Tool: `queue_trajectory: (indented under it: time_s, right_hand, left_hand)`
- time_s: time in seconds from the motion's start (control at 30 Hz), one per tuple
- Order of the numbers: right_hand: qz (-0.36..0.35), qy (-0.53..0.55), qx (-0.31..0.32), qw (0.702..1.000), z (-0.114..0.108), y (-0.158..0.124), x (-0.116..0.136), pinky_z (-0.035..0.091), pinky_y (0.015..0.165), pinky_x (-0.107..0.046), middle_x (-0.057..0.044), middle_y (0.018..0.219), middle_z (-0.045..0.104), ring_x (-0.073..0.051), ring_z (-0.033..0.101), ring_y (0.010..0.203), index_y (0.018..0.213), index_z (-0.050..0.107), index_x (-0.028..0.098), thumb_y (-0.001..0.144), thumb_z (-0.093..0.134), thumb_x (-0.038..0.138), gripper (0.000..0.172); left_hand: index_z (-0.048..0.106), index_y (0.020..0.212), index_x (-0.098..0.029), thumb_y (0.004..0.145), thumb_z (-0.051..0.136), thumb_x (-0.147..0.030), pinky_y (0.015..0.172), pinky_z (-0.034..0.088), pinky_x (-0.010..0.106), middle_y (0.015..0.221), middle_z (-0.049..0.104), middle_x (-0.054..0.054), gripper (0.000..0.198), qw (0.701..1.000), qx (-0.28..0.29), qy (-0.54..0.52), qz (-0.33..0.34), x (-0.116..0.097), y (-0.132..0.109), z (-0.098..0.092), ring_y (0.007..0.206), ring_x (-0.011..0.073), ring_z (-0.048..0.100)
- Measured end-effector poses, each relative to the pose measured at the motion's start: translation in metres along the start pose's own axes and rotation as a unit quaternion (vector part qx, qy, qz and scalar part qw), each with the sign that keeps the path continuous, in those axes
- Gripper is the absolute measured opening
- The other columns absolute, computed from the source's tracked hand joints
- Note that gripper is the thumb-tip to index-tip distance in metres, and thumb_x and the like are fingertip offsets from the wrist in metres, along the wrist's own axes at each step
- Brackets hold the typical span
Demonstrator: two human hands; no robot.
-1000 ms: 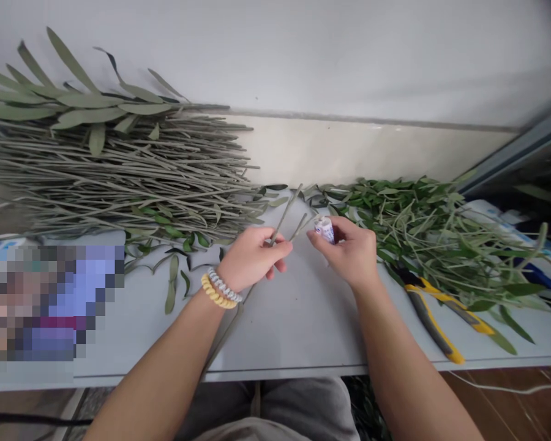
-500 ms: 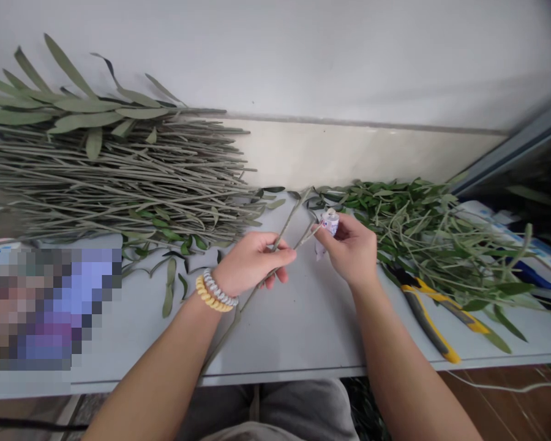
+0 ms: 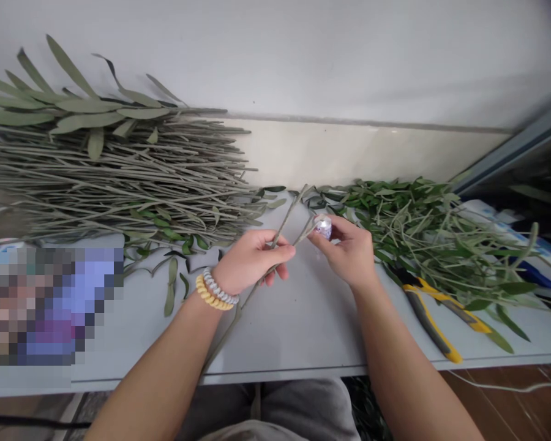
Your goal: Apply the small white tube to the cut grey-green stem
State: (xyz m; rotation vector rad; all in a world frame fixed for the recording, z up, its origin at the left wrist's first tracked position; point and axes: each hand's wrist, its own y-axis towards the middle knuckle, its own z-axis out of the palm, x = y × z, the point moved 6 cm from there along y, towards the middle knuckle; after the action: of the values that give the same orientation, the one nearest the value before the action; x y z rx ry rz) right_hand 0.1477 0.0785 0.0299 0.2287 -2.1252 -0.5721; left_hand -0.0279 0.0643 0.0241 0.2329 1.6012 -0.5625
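Note:
My left hand [image 3: 250,260] is shut around a thin grey-green forked stem [image 3: 282,228], which runs from the far side of my fingers down past my wrist toward the table's front edge. My right hand [image 3: 348,252] pinches a small white tube with purple print [image 3: 324,228] between thumb and fingers. Much of the tube is hidden by those fingers. The short fork of the stem reaches right up to the tube's end. Yellow and silver coil bands [image 3: 213,291] circle my left wrist.
A large pile of long grey-green stems [image 3: 105,165] with narrow leaves lies at the left, against the wall. Leafy green twigs [image 3: 422,239] and yellow-handled pruning shears [image 3: 429,318] lie on the pale table [image 3: 303,331] at the right. A pixelated patch covers the left.
The stem has swung so that its long part now runs down past my left wrist, and its fork has closed in on the tube. The tube sits deeper in my right fingers.

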Motion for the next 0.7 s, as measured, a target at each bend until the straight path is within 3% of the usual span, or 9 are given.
queue_trajectory:
  time_s: [0.5, 0.7]
  right_hand:
    - [-0.040, 0.024, 0.127, 0.991, 0.011, -0.004, 0.012, 0.039, 0.057, -0.026, 0.001, 0.066, 0.057, -0.012, 0.046, 0.060, 0.081, 0.065, 0.017, 0.075, 0.065, 0.027, 0.011]
    - [-0.026, 0.060, 0.122, 0.990, 0.010, -0.005, 0.011, 0.044, 0.064, -0.030, -0.001, 0.073, 0.063, -0.015, 0.054, 0.068, 0.083, 0.067, 0.017, 0.072, 0.068, 0.025, 0.014]
  left_hand:
    - [0.055, 0.076, -0.016, 0.081, 0.057, -0.030, 0.035, 0.034, 0.017, 0.053, 0.061, 0.000, 0.014, 1.000, -0.015, -0.013, 0.006, -0.002, 0.000, -0.004, 0.035, 0.0062, 0.045]
    - [0.055, 0.074, -0.016, 0.080, 0.057, -0.030, 0.034, 0.033, 0.017, 0.052, 0.060, -0.001, 0.016, 0.999, -0.023, -0.018, 0.012, -0.002, 0.001, -0.007, 0.035, 0.0061, 0.044]
